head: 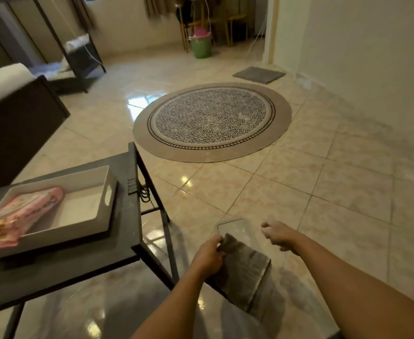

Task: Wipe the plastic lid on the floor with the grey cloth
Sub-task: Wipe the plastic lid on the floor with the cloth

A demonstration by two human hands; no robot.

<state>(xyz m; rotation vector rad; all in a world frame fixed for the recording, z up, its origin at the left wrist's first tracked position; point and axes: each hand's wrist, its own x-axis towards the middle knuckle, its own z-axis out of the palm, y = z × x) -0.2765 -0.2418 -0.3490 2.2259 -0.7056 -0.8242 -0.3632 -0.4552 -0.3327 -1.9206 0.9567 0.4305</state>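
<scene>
A clear plastic lid (234,227) lies flat on the tiled floor just beyond my hands; only its far part shows. The grey cloth (241,267) hangs over its near part. My left hand (209,255) grips the cloth at its upper left corner. My right hand (278,234) hovers to the right of the lid with fingers loosely curled and nothing in them. It touches neither the lid nor the cloth.
A black metal table (127,241) stands at my left, carrying a white tray (83,192) with a pink pouch (22,214). A round patterned rug (212,122) lies ahead. A grey mat (258,74) and a green bin (201,46) are farther off.
</scene>
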